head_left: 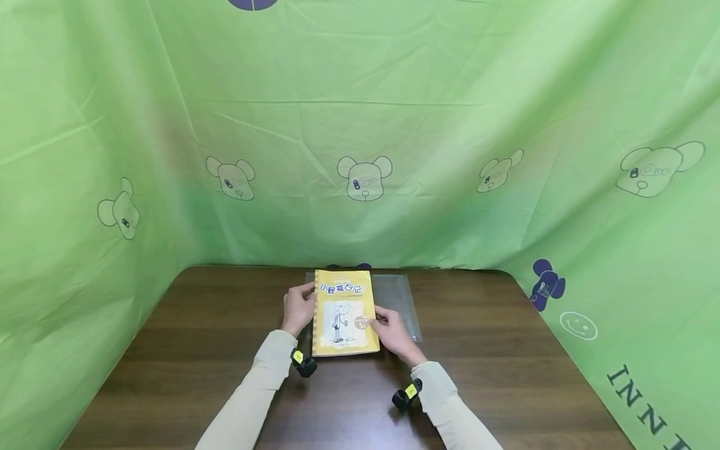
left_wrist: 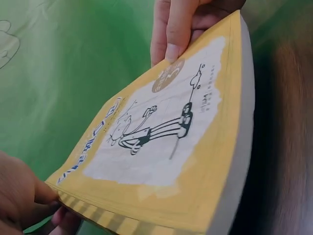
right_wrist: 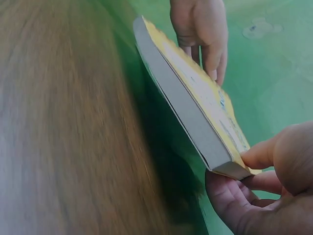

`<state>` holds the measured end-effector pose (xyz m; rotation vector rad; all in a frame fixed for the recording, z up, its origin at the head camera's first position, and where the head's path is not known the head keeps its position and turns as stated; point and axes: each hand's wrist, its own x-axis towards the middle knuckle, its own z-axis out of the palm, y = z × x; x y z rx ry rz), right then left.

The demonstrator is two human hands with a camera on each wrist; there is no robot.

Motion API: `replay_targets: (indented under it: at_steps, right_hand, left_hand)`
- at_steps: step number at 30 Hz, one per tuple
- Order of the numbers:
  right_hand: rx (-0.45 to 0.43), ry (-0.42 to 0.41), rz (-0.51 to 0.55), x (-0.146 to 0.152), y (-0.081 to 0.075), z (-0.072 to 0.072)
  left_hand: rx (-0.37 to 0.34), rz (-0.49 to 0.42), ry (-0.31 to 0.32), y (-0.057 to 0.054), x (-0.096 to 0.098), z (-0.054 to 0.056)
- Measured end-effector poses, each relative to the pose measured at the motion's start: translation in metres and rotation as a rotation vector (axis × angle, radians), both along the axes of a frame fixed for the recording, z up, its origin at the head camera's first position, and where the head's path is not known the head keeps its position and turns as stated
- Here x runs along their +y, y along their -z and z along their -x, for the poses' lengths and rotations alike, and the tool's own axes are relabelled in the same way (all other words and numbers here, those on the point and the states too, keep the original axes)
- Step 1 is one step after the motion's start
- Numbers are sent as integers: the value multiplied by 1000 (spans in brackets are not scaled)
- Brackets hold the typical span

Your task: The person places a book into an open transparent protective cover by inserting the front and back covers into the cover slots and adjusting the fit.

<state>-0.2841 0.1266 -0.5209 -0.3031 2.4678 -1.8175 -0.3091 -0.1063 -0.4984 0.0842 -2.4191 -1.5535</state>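
A yellow paperback book (head_left: 344,287) with a cartoon figure on its cover is held between both hands, cover up. My left hand (head_left: 298,308) pinches its striped spine edge; in the left wrist view the thumb is at the cover's edge and fingers show below. On the opposite side my right hand (head_left: 395,331) grips the edge, thumb on the cover and fingers underneath, as the right wrist view shows. The book's pages (right_wrist: 195,117) are closed, and its near edge is lifted above the table there. Behind it, a clear plastic sheet or sleeve (head_left: 397,301) lies partly covered.
The brown wooden table (head_left: 225,350) has rounded far corners. A green cloth (head_left: 281,231) printed with bear heads hangs behind it and along both sides. A small black camera with a yellow mark is strapped to each wrist.
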Motion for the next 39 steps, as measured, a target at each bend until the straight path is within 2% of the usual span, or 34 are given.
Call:
replay_targets:
  at_steps: [6,14,20,26,31,39]
  right_hand:
    - [-20,53,12,18,-1,0]
    - [9,114,-34,41,-4,3]
    - [-16,130,-61,54,-4,9]
    - [-73,149,-33,63,-5,12]
    - [-58,168,-18,71,-6,15]
    - [-49,217,-60,79,-7,18]
  left_hand:
    - [-30,-16,73,3,17,5]
    - [-49,-30,179,6,37,15]
    - [-62,-69,169,7,53,18]
    - [-53,-78,148,10,67,20]
    - [-58,-82,146,12,76,20]
    - [-77,-89,171,15,88,23]
